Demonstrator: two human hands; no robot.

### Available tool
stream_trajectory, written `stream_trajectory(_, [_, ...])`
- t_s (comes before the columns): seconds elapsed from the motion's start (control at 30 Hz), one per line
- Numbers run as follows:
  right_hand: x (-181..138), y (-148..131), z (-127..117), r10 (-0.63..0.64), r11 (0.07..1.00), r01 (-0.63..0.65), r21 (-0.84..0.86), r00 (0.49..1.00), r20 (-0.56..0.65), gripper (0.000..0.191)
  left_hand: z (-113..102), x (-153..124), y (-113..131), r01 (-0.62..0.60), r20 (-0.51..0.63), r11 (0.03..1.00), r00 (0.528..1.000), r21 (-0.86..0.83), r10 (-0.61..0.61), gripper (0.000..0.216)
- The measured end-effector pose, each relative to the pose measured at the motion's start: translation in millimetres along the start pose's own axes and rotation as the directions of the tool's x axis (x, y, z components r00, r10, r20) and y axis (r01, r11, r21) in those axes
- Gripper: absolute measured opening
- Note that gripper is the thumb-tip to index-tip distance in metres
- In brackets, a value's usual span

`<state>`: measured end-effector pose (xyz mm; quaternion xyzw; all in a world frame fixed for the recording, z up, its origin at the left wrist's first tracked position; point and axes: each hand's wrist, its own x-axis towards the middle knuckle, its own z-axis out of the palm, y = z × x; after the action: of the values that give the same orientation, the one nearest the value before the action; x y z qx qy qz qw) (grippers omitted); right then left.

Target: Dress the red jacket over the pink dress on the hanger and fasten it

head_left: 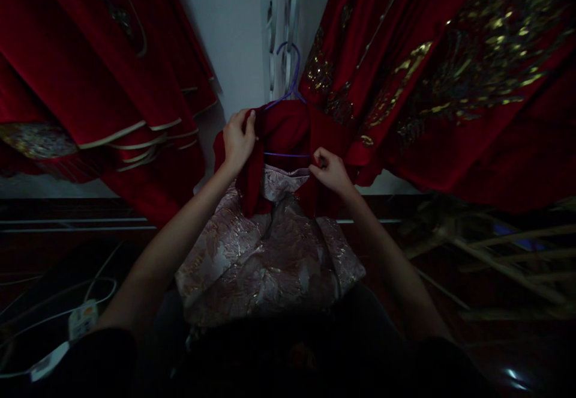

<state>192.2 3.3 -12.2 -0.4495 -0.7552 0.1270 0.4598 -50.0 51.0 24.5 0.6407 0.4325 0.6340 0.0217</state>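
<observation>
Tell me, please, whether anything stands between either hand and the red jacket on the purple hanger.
Nothing visible does: the left hand holds the red jacket at one side of its opening, and the right hand holds the other.

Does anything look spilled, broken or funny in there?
I see nothing spilled or broken, though it's dim. One messy bit: thin white cords loop loosely, untidily, by a small white rectangular box at lower left. The red fabric garment is held open by the left hand and right hand, a thin purple hanger inside.
</observation>
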Motion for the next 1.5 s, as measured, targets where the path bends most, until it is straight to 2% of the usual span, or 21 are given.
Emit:
stream_trajectory(0.1, [6,-13,26,-0.051,0.987,0.035,0.159,0.993,0.103,0.015,21,-9,29,0.007,0.09,0.992,0.996,-0.123,0.004,0.046])
stream_trajectory(0.2, [9,-23,46,-0.083,0.944,0.034,0.328,0.987,0.135,0.014,38,-20,46,0.008,0.169,0.973,0.985,-0.232,0.033,0.046])
stream_trajectory(0.27, [9,-24,50,-0.074,0.925,0.022,0.379,0.99,0.124,0.014,41,-25,44,0.061,0.191,0.951,0.982,-0.302,-0.003,0.046])
stream_trajectory(0.4, [6,-13,45,-0.017,0.899,-0.01,0.439,0.998,0.058,0.015,39,-37,22,0.222,0.213,0.871,0.967,-0.438,-0.139,0.04])
stream_trajectory(0.53, [6,-6,45,0.012,0.899,-0.021,0.438,1.0,0.023,0.015,40,-67,15,0.407,0.33,0.755,0.906,-0.514,-0.264,0.031])
stream_trajectory(0.6, [5,-7,45,0.039,0.901,-0.04,0.432,0.999,0.011,0.015,42,-84,20,0.45,0.344,0.716,0.889,-0.533,-0.302,0.028])
stream_trajectory(0.73, [2,-11,41,0.097,0.899,-0.083,0.431,0.995,-0.011,0.017,47,-100,32,0.432,0.305,0.715,0.901,-0.551,-0.309,0.028])
stream_trajectory(0.9, [-1,-13,35,0.061,0.857,-0.101,0.505,0.994,0.095,0.02,56,-93,38,0.422,0.251,0.729,0.906,-0.539,-0.339,0.03])
stream_trajectory(1.0, [-2,-11,35,0.061,0.833,-0.119,0.54,0.99,0.124,0.022,59,-88,37,0.447,0.252,0.746,0.895,-0.494,-0.369,0.023])
stream_trajectory(1.13, [0,-8,36,0.113,0.831,-0.136,0.54,0.991,0.076,0.022,56,-89,33,0.433,0.232,0.775,0.901,-0.46,-0.366,0.012])
stream_trajectory(1.33, [8,-10,40,0.181,0.816,-0.102,0.568,0.98,-0.084,0.025,50,-95,31,0.365,0.201,0.82,0.931,-0.441,-0.306,0.01])
stream_trajectory(1.5, [7,-13,40,0.153,0.791,-0.117,0.601,0.988,-0.008,0.029,50,-94,31,0.407,0.222,0.756,0.913,-0.513,-0.341,0.015])
